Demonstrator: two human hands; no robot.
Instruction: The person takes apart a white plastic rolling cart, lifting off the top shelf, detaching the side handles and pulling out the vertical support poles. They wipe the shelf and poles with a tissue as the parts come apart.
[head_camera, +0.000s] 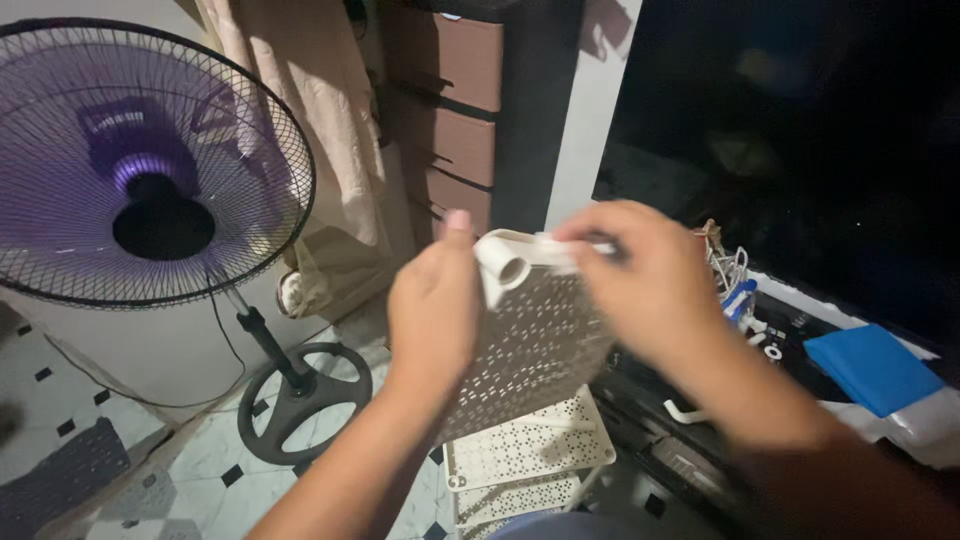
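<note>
My left hand (432, 305) and my right hand (640, 285) together hold up a cream perforated plastic panel (530, 350) with a round tube socket (505, 268) at its top corner. The left thumb presses by the socket; the right fingers pinch the panel's top edge. The panel hangs tilted between both hands. Below it lie more matching perforated shelf panels (530, 448) stacked on the floor.
A standing fan (140, 170) with a spinning purple blade stands at left on a round base (300, 395), on the tiled floor (200, 470). Brown drawers (445, 110) and a beige curtain are behind. At right are a dark screen, tangled cables (730, 270) and a blue pouch (870, 368).
</note>
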